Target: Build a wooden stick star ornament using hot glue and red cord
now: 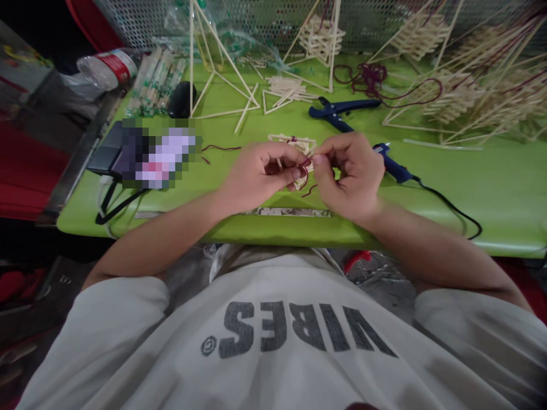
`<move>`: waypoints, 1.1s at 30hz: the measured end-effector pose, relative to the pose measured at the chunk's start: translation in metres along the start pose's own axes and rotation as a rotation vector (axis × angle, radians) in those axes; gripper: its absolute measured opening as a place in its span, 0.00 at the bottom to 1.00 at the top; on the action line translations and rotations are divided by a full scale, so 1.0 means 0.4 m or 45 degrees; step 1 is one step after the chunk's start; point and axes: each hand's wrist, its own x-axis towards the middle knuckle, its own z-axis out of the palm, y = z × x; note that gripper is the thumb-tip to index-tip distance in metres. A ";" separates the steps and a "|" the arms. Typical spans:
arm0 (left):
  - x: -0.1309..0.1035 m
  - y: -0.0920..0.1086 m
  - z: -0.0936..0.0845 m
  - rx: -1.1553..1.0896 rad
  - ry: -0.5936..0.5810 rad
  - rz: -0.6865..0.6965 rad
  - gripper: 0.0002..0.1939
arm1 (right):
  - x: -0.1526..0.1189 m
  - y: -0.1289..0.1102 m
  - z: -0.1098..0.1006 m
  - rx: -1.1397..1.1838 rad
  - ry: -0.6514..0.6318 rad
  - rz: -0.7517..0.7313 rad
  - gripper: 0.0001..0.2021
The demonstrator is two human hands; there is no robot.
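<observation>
Over the middle of the green surface, both hands meet at a thin dark-red string [304, 176]. My left hand [260, 173] is closed, with thumb and forefinger pinching the string. Close beside it my right hand [352, 173] is closed too, its thumb and forefinger pinched on the string near the left fingertips. Just behind and under the fingers lies a small piece built of pale wooden sticks [293, 138], with string tied at its top bar. My fingers cover much of it. Another string end [222, 148] lies to the left of my left hand.
Behind the hands lie blue cutters [348, 108], a pile of short sticks [286, 90] and a stick frame [213, 74]. A blue glue gun [395, 165] with a black cord rests right. Stick structures [453, 102] fill the back right. Wrapped stick bundles [156, 80] lie at left.
</observation>
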 end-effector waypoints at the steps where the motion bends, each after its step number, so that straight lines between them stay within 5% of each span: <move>1: 0.000 0.001 0.001 0.007 0.008 0.003 0.10 | -0.001 0.002 0.001 -0.002 0.001 0.006 0.11; 7: 0.003 0.006 0.001 0.084 0.048 0.013 0.15 | -0.009 -0.011 0.003 0.051 -0.028 0.104 0.17; 16: 0.001 -0.019 0.006 0.286 0.148 0.129 0.14 | 0.018 -0.084 -0.015 0.461 -0.110 0.719 0.17; 22: -0.016 -0.011 0.006 0.508 0.271 0.272 0.08 | 0.042 -0.075 -0.009 0.849 -0.171 1.031 0.20; 27: -0.019 -0.008 0.006 0.658 0.251 0.355 0.05 | 0.042 -0.070 -0.012 0.962 -0.207 1.113 0.18; 33: -0.017 -0.022 0.003 0.635 0.259 0.527 0.14 | 0.051 -0.081 -0.010 1.029 -0.189 1.181 0.18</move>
